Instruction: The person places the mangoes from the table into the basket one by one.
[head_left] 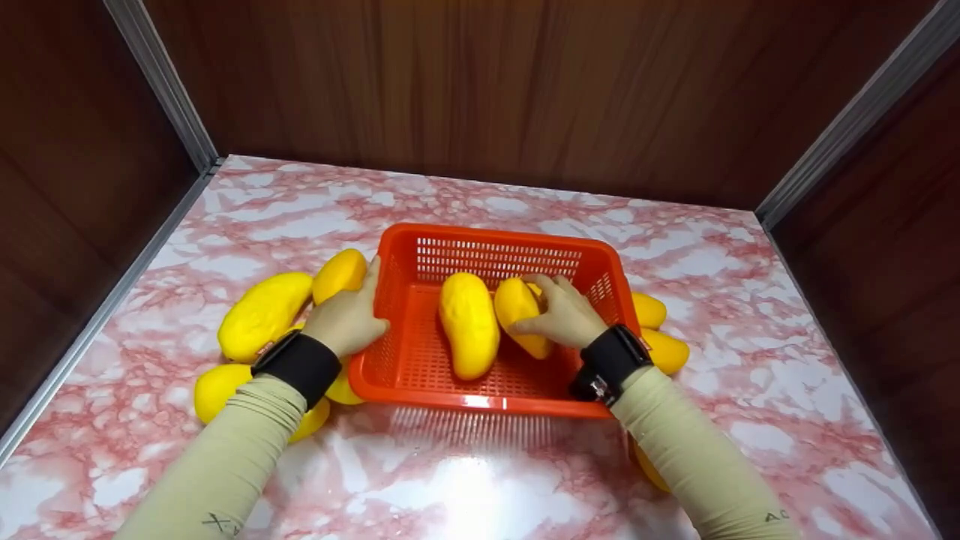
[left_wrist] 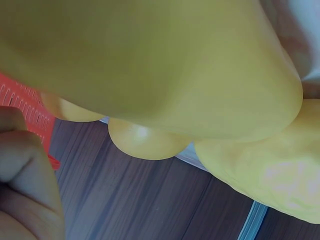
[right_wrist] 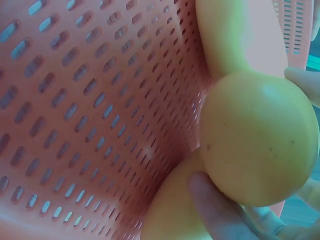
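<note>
A red plastic basket (head_left: pixel 495 405) with slotted walls sits mid-table. My left hand (head_left: pixel 345 319) grips its left side, thumb over the rim; in the left wrist view the bent fingers (left_wrist: pixel 30 165) show beside the red wall. Inside the basket my right hand (head_left: pixel 562 311) holds a yellow mango (head_left: pixel 517 304), fingers and thumb around it. A longer mango (head_left: pixel 470 326) lies to its left on the basket floor. From the right wrist, the held mango (right_wrist: pixel 260 140) looks round, and another mango (right_wrist: pixel 175 205) shows partly behind my thumb.
Several mangoes lie left of the basket, among them a large one (head_left: pixel 262 315) and one (head_left: pixel 339 274) near my left hand. Right of the basket are more mangoes (head_left: pixel 666 351), one partly under my right forearm. Dark wood panels (head_left: pixel 465 90) enclose the marbled table (head_left: pixel 705 270).
</note>
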